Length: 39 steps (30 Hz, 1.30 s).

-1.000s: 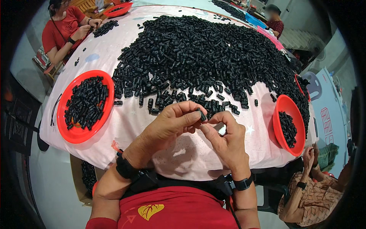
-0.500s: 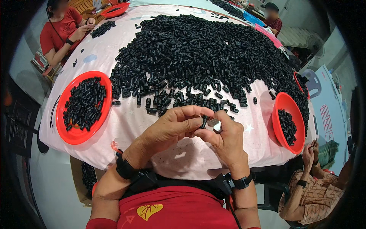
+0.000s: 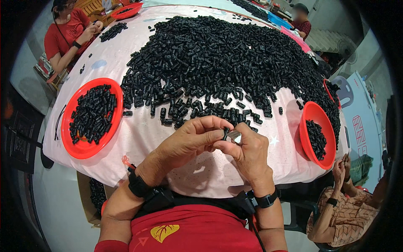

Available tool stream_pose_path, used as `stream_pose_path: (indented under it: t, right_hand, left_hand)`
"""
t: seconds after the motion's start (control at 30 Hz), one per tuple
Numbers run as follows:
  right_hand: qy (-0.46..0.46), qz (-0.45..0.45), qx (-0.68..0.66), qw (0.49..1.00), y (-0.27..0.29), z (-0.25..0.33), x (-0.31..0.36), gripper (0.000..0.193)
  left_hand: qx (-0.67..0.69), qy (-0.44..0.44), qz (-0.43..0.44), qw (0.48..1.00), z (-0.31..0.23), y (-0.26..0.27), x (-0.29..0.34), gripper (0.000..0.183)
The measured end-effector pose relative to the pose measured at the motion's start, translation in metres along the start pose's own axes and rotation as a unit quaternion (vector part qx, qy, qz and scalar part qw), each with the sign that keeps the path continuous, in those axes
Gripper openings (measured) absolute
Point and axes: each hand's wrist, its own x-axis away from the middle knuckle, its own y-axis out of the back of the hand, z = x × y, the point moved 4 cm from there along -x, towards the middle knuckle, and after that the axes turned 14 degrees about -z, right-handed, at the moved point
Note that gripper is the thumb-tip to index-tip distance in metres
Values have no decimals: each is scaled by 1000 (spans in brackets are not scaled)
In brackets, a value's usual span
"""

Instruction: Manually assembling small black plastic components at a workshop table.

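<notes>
Over the near part of the table my hands meet, fingertips almost touching. My left hand pinches a small black plastic part between thumb and fingers. Closed around a small flat tool with a pale, shiny surface is my right hand; its edge lies against or very near the black part, and its kind is mostly hidden by my fingers. Just beyond my hands, a large heap of similar short black cylindrical parts spreads over the table, its loose near edge reaching my fingertips.
A red plastic basin full of black parts stands at left, and a tilted red bowl with more at right. Pale pink cloth covers the table. People sit at far left, far right and near right. A cardboard box stands below left.
The tool in my right hand has turned slightly, and the black part has shifted a little between my fingers. Both hands stay in nearly the same place.
</notes>
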Motion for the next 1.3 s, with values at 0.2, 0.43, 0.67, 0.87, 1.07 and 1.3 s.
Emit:
stream_pose_path:
  t: [0.2, 0.43, 0.67, 0.87, 1.07, 1.3]
  right_hand:
    - [5, -7, 5, 1000, -1, -1, 0, 53]
    - [12, -1, 15, 1000, -2, -2, 1, 52]
    - [33, -3, 29, 999, -4, 3, 1, 52]
    - [25, -15, 14, 999, 1, 0, -1, 52]
    - [28, -1, 24, 999, -2, -2, 0, 53]
    - [28, -20, 15, 999, -1, -1, 0, 53]
  left_hand:
    - [-4, 5, -8, 1000, 0, -1, 0, 28]
    - [11, 6, -3, 1000, 2, 1, 0, 28]
    - [24, 10, -9, 1000, 2, 2, 0, 27]
    - [17, 6, 6, 1000, 2, 0, 0, 26]
    - [8, 3, -6, 1000, 2, 2, -1, 26]
    - [-3, 7, -9, 1000, 1, 1, 0, 26]
